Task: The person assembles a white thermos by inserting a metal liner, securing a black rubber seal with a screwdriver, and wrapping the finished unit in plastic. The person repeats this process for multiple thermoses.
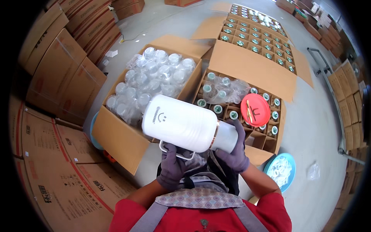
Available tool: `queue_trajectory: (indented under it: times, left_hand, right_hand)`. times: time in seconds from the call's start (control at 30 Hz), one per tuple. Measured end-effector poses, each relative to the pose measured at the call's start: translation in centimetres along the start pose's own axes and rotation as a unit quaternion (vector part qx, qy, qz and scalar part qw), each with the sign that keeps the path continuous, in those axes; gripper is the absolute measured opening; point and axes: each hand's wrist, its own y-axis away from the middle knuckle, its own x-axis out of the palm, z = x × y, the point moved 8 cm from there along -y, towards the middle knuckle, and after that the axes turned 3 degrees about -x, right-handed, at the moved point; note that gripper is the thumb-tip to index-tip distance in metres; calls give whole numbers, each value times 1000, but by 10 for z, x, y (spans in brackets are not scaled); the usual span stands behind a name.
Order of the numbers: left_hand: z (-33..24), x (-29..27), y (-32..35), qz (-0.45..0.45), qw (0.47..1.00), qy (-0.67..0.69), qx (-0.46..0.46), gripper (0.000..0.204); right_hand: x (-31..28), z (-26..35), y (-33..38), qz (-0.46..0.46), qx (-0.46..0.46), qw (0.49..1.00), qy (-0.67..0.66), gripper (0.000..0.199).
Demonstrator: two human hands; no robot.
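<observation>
A white thermos jug (181, 121) with a smiley printed on its side lies tilted across the front of my body. My left hand (172, 167), in a grey glove, is closed round the jug's white handle (184, 154). At the other end my right hand (236, 154), gloved too, grips the grey cup-shaped end piece (225, 137), which sits against a copper-coloured ring (215, 135). Just beyond the right hand is a red round dish (259, 106) with a gold-coloured slim tool and a small dark piece on it.
An open carton (120, 143) full of clear wrapped containers stands left. To the right, a divided carton (266, 144) holds bottle-like items with green-and-white tops; more divided cartons (251, 52) stand behind. Stacked boxes (58, 69) line the left. A blue basin (292, 164) sits right, near a metal cart frame (332, 112).
</observation>
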Motion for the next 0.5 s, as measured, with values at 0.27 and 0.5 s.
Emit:
queue_trajectory:
  times: [0.27, 0.5]
  left_hand:
    - [23, -5, -22, 151, 981, -121, 34, 41]
    - [29, 14, -30, 338, 752, -387, 413, 14]
  right_hand:
    - [41, -94, -55, -79, 363, 714, -594, 54]
    - [44, -229, -91, 122, 336, 918, -170, 40]
